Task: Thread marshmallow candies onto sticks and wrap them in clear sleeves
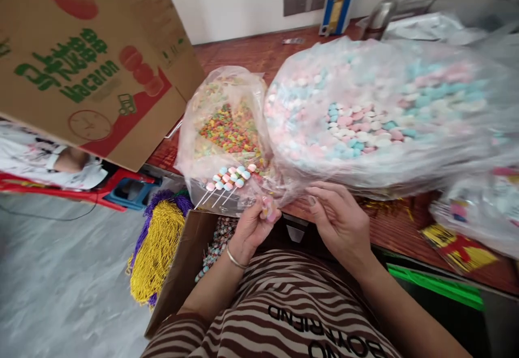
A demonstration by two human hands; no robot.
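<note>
My left hand (252, 229) is closed around small pink and pale yellow pieces (268, 208), blurred, at its fingertips. Across from it, my right hand (343, 225) has its fingers curled and thumb drawn in, by the front edge of a large clear bag of marshmallows (365, 125) in pink, white and blue. Anything in its fingertips is too small to make out. Several marshmallow skewers on white sticks (229, 179) lie in a row just beyond my left hand. Behind them sits a clear bag of small red, orange, yellow and green pieces (231, 131).
A Macaron cardboard box (93, 66) stands at left on the reddish wooden table (243, 50). Below the table edge, an open carton (172, 271) holds beaded pieces, beside yellow and purple strands (158, 250). A blue box (339, 4) leans on the wall. Another person's arm (71, 159) shows at left.
</note>
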